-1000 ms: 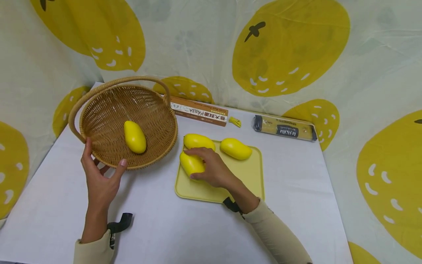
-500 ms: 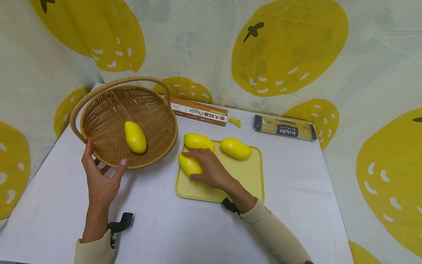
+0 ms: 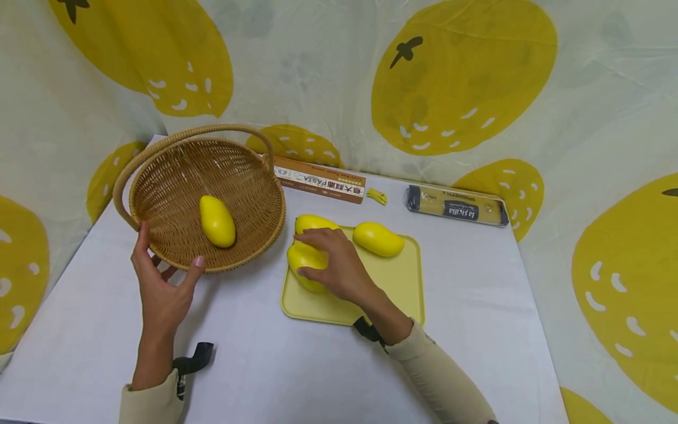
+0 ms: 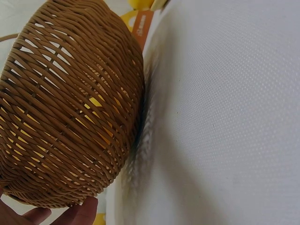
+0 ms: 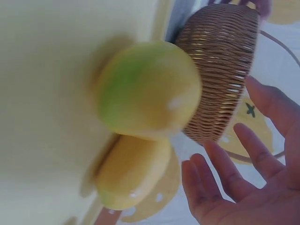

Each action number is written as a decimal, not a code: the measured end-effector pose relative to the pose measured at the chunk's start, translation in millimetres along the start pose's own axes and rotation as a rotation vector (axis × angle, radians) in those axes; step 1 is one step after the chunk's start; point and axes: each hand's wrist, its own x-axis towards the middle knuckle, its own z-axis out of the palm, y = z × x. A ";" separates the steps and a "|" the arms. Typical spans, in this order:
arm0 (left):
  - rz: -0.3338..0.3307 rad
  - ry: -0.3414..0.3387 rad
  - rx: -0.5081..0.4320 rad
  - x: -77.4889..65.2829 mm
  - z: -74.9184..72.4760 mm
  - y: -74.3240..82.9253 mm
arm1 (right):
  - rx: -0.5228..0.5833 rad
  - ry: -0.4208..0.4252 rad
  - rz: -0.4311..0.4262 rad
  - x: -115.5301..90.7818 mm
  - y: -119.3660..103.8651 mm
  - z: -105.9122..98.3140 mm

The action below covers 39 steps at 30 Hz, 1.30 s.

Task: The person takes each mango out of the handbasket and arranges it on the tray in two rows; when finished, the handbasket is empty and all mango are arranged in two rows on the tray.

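Note:
My left hand (image 3: 163, 294) holds the near rim of a round wicker basket (image 3: 249, 203), thumb and forefinger spread along it. The basket leans toward me, and one yellow mango (image 3: 217, 221) lies inside. My right hand (image 3: 343, 268) is over the yellow tray (image 3: 328, 311), just above the nearest mango (image 3: 303, 259) and partly covering it. In the right wrist view, its spread fingers (image 5: 225, 166) are apart from the fruit. Behind that mango lies a second mango (image 3: 313, 222), and a third mango (image 3: 378, 239) is on the tray's far side.
A pasta box (image 3: 320, 179) lies along the table's back edge behind the basket. To its right are a small yellow bundle (image 3: 376, 196) and a spaghetti pack (image 3: 457, 205). A fruit-print cloth (image 3: 328, 70) hangs behind the white table (image 3: 471, 330).
My right hand was round the nearest mango, which shifted slightly left, then back. Now the hand has come off it, fingers loosened. My left hand and the basket stay put.

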 end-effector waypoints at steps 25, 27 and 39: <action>-0.018 0.001 -0.008 -0.3 0.7 0.4 | 0.223 0.120 -0.156 36.5 -68.4 21.5; -0.012 0.000 -0.012 0.1 1.2 0.6 | 0.215 0.119 -0.160 41.2 -72.8 25.7; 0.010 0.005 0.002 -0.7 0.3 0.9 | 0.167 0.134 -0.128 77.7 -93.0 51.2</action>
